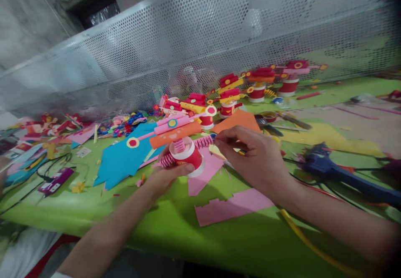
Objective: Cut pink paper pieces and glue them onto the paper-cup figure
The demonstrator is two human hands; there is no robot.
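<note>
My left hand [169, 178] is wrapped round a paper-cup figure [189, 157], tilted above the table. Its cup is red with white rims, topped by pink and orange paper rolls [173, 130] with a drawn face and round yellow-and-red discs at the stick ends. Pink folded-paper springs stick out on both sides. At the tip of the right-hand spring [203, 141], the thumb and fingers of my right hand [247, 152] are pinched together beside a small blue piece [213, 136]. Whether they grip the spring tip or the blue piece cannot be made out.
Several similar cup figures [288, 87] stand along the perforated metal screen [188, 40]. Blue paper [122, 157], pink paper [232, 205] and orange paper [238, 123] lie on the green table. Scissors [291, 121], a dark blue glue gun [332, 169] and a purple power strip [56, 182] lie around.
</note>
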